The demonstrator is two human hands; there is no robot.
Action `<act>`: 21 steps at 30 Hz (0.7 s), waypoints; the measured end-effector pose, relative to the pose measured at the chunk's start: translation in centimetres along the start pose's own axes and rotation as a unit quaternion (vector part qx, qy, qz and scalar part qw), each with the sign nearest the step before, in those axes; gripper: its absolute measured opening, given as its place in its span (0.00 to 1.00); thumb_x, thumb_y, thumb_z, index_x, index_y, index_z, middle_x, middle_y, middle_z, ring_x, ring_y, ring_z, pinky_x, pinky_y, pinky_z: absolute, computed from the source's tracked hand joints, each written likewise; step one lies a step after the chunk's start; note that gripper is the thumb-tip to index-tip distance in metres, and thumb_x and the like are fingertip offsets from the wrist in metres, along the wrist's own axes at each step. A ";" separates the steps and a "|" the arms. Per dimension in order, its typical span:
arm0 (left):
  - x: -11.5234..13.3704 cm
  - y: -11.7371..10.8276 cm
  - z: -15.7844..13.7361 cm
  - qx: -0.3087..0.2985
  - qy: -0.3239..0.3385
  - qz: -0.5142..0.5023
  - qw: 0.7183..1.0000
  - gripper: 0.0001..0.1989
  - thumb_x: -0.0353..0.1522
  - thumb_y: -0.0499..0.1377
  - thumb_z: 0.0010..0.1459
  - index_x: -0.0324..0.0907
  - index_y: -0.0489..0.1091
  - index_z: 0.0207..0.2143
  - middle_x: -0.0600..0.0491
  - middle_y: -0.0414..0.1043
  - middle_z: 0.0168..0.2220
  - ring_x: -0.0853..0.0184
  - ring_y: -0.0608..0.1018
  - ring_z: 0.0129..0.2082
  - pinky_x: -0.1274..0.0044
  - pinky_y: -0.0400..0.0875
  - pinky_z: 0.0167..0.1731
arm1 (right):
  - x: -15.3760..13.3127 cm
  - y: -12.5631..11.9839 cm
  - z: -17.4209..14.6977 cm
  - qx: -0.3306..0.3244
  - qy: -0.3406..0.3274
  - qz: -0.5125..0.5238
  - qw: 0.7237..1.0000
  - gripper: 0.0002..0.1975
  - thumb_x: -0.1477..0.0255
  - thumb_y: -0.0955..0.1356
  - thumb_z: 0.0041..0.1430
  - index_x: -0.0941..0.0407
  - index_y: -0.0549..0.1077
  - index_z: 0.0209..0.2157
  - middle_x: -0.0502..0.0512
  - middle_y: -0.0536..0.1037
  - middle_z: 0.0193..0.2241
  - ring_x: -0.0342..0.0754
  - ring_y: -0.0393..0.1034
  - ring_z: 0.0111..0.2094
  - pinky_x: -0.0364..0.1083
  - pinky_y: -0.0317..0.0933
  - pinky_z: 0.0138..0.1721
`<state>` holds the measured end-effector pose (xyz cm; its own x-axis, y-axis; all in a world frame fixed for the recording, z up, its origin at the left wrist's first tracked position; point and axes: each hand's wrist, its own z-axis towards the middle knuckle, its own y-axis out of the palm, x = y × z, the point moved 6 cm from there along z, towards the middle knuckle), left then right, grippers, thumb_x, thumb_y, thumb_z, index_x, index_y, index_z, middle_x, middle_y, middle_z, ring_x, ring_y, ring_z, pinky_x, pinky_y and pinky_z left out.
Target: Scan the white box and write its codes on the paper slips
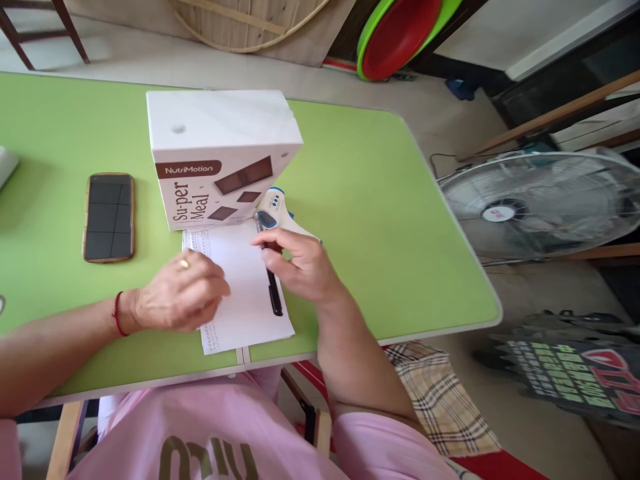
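My right hand (300, 260) pinches a black pen (273, 290) near its upper end, thumb and forefinger closed on it. The pen slants down over a white sheet of paper (240, 293) with small handwriting along its left side. My left hand (183, 293) is curled closed over the sheet's left edge. Its fingertips are turned away, so anything inside is hidden. Just beyond the sheet stands a white box (225, 120) printed "NutriMotion Su-per Meal". A white and blue handheld device, like an infrared thermometer (274, 202), lies beside the box, partly behind my right hand.
On the green table (370, 220) a phone (109, 217) in a brown case lies to the left. A pale object (6, 163) shows at the far left edge. Right of the table stands a fan (540, 207). A checked cloth (450, 407) hangs near the table's front.
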<state>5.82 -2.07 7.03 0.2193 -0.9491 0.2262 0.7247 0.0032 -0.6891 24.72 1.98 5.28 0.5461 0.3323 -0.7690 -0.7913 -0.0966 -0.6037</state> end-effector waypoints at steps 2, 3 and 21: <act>1.9 2.1 -0.2 -0.155 0.035 0.025 0.987 0.05 0.33 0.56 0.66 0.40 0.66 0.42 0.50 0.70 0.36 0.64 0.73 0.35 0.68 0.71 0.41 | -0.6 -0.7 -0.4 0.041 -0.037 0.104 0.993 0.11 0.68 0.64 0.60 0.51 0.74 0.44 0.52 0.76 0.31 0.48 0.70 0.32 0.50 0.66 0.36; 2.5 2.9 -0.4 -0.202 0.032 0.039 0.978 0.11 0.39 0.57 0.67 0.39 0.67 0.39 0.49 0.71 0.35 0.63 0.73 0.34 0.64 0.71 0.45 | -0.9 -0.9 -0.6 0.057 -0.049 0.146 0.986 0.14 0.66 0.66 0.60 0.50 0.72 0.47 0.54 0.76 0.34 0.49 0.70 0.35 0.51 0.67 0.38; 3.7 4.9 -1.7 -0.343 -0.070 0.081 0.933 0.21 0.46 0.68 0.55 0.40 0.69 0.40 0.51 0.71 0.37 0.57 0.74 0.41 0.45 0.63 0.61 | 0.4 6.1 -0.5 0.049 0.120 0.205 0.970 0.05 0.68 0.69 0.49 0.54 0.70 0.28 0.46 0.71 0.22 0.41 0.62 0.23 0.44 0.61 0.27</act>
<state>9.07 -6.15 3.32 0.4077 -0.9030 0.1355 0.0969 -0.1048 -0.9898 20.21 1.02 1.16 0.2197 0.0567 -0.9739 -0.9713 -0.0807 -0.2238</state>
